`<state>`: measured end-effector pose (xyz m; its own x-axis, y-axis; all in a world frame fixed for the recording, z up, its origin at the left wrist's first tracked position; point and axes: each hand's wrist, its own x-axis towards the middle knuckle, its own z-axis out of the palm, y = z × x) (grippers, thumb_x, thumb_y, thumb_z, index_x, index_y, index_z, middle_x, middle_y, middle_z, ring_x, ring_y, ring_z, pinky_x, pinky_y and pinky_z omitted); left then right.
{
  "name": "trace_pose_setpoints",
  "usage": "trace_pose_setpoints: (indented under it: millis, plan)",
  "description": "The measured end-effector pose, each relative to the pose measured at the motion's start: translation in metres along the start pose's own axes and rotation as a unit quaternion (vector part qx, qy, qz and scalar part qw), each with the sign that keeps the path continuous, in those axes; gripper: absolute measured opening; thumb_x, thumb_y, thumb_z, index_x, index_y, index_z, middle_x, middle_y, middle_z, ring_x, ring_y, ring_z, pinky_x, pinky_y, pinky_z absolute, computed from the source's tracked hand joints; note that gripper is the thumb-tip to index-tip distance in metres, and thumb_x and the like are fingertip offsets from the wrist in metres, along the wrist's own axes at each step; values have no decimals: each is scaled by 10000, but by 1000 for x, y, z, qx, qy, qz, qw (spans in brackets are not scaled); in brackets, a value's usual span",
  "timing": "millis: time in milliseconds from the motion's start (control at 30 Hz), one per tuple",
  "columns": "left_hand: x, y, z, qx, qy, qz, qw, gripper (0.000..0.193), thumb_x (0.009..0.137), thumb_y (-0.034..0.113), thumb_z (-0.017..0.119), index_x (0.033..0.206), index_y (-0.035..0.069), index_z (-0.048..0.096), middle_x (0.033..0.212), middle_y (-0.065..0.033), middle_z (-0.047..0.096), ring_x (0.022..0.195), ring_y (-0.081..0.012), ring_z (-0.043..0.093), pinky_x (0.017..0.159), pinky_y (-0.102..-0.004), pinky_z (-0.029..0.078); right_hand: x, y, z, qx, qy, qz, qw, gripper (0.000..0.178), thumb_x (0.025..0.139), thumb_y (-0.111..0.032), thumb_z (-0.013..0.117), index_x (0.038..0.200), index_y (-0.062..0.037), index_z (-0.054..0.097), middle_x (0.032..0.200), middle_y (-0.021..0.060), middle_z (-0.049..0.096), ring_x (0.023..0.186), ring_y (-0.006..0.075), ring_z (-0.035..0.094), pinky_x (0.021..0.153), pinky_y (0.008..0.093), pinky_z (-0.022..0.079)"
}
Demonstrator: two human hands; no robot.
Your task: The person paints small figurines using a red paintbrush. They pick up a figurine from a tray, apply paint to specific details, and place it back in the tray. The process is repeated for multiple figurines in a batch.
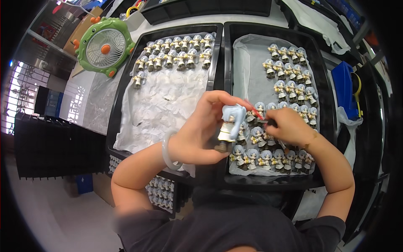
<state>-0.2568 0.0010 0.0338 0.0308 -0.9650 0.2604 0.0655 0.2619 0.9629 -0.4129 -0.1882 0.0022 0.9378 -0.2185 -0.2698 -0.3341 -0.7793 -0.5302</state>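
Note:
My left hand (pixel 195 138), with a pale bangle on its wrist, grips a small figurine (pixel 230 126) between thumb and fingers. The figurine has pale blue hair, a white outfit and brown boots, and it stands nearly upright. Close to its right side, my right hand (pixel 289 127) pinches a slim dark tool (pixel 270 122). Something thin and red shows near the tool's end; blur hides its exact kind. Both hands are over the right black tray (pixel 260 183), where rows of like figurines (pixel 289 89) lie on a pale liner.
The left black tray (pixel 112 122) holds figurines (pixel 178 44) in rows at its far end, on crumpled white paper (pixel 168 101). A green fan (pixel 105 46) stands at the far left. At the right is a blue bin (pixel 343 86). More figurines (pixel 161 191) sit in a lower tray.

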Motion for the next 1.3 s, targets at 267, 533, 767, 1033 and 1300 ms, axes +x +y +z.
trace_pose_setpoints:
  millis: [267,533,767,1033,1300]
  plan:
    - [-1,2,7,534,53,35,843,607,469,292,707,1008,76,531,774,-48,410,714,-202,408,673,-302,263,-11,2,-31,447,176,-12,877,58,800,-87,448,835,-43,462,673,-1,481,579,30,452,499,174,340]
    - [0,-2,8,551,49,23,833,600,460,349,725,967,83,545,736,-42,391,679,-205,387,653,-303,260,-10,3,-25,414,167,-49,893,83,786,-90,470,843,-31,455,715,3,461,597,51,475,545,185,389]
    - [-2,2,3,528,23,4,849,587,512,351,716,1003,79,543,825,-70,470,764,-237,453,706,-317,316,-3,9,-19,381,173,-67,906,89,782,-41,462,871,-34,458,752,3,446,601,59,465,568,201,416]
    - [14,38,-96,283,244,-112,921,582,633,193,716,1132,102,430,969,-101,540,866,-171,538,777,-342,431,3,21,-20,379,228,-84,893,77,774,-56,466,841,-17,466,719,6,458,585,65,456,549,202,398]
    - [-55,-7,-221,632,168,-232,720,600,554,163,689,1103,111,450,1100,-127,529,1006,-317,516,861,-353,404,8,23,-24,381,231,-80,892,91,754,-90,480,812,-20,484,668,2,476,568,60,461,535,210,384]
